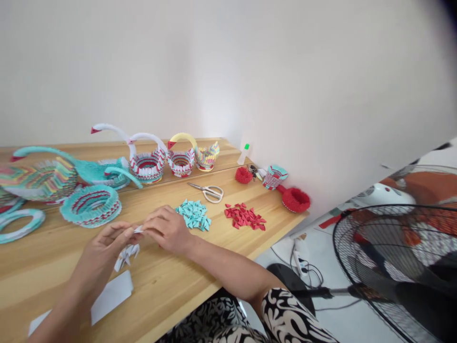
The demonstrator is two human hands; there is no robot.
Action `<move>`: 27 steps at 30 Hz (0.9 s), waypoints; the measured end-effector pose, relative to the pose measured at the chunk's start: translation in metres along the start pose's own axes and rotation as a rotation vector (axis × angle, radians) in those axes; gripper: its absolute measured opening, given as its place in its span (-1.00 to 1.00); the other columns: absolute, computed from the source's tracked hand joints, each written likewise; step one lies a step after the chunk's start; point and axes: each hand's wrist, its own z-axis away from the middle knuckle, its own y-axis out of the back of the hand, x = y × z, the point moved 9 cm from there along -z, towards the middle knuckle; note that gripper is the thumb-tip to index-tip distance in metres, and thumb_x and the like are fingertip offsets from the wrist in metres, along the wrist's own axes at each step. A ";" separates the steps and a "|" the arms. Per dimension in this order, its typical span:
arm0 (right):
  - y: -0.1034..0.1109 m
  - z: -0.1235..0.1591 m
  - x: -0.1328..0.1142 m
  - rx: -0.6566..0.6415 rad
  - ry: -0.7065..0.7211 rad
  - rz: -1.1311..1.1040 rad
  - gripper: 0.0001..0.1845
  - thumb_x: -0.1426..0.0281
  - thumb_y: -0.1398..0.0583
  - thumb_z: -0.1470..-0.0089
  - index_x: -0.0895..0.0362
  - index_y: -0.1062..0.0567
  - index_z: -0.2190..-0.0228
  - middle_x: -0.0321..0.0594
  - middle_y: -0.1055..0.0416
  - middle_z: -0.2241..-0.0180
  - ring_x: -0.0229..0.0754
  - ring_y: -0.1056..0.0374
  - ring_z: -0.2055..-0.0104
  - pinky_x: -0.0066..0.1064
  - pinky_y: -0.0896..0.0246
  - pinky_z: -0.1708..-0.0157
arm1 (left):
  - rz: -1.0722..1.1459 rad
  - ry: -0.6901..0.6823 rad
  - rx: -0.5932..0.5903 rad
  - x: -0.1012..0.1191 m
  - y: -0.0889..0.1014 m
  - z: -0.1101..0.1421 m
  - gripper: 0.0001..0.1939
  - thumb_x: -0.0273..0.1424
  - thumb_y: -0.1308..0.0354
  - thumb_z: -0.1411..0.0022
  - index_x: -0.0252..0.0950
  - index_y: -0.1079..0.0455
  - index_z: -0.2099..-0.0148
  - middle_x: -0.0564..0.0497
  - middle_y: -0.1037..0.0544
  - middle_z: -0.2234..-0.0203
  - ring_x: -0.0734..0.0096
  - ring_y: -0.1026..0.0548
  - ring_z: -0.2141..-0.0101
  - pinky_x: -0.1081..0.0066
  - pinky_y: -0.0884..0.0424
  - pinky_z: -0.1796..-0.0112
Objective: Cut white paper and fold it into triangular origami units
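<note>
1. Two hands, both mine, meet over the near left part of a wooden table (171,286). Between them is a small white folded paper piece (138,229).
2. My left hand (110,238) pinches one end of this piece between thumb and fingers; my right hand (167,228) has its fingertips closed on the other end.
3. Just below my hands, partly hidden by the left, lies a small cluster of white folded pieces (126,256).
4. Nearer to me are flat white paper rectangles (112,295), beside my left forearm.
5. Right of my hands is a loose pile of teal paper triangles (194,214); farther right, one of red paper triangles (245,216). Scissors (210,192) lie beyond them, slightly open.
6. Along the far side stand a white-necked paper swan basket (147,177) and a yellow-necked paper swan basket (182,170), both apparently complete.
7. I judge the teal and red folding well advanced and the white just begun: only a few pieces are shaped, the rectangles remain unfolded, and the piece I hold seems partway. I cannot count the sheets.
</note>
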 end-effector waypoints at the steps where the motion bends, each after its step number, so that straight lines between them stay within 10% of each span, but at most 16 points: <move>1: 0.001 0.001 -0.001 0.019 0.019 -0.013 -0.81 0.34 -0.08 -0.18 0.11 -0.49 0.30 -0.18 -0.46 0.28 -0.24 -0.29 0.14 -0.35 -0.19 0.09 | 0.113 0.039 -0.043 -0.001 -0.005 0.002 -0.51 0.01 -0.20 0.05 -0.26 -0.27 0.22 -0.03 -0.60 0.40 0.25 -0.56 0.33 0.33 -0.47 0.28; 27: 0.014 0.000 0.000 0.146 0.044 -0.094 -0.76 0.50 -0.11 -0.11 0.05 -0.44 0.17 -0.15 -0.42 0.24 -0.12 -0.32 0.17 -0.18 -0.25 0.16 | 0.544 -0.004 -0.181 0.016 -0.018 0.007 -0.60 -0.27 -0.31 0.06 -0.31 -0.31 0.19 0.02 -0.49 0.45 0.51 -0.40 0.49 0.48 -0.26 0.42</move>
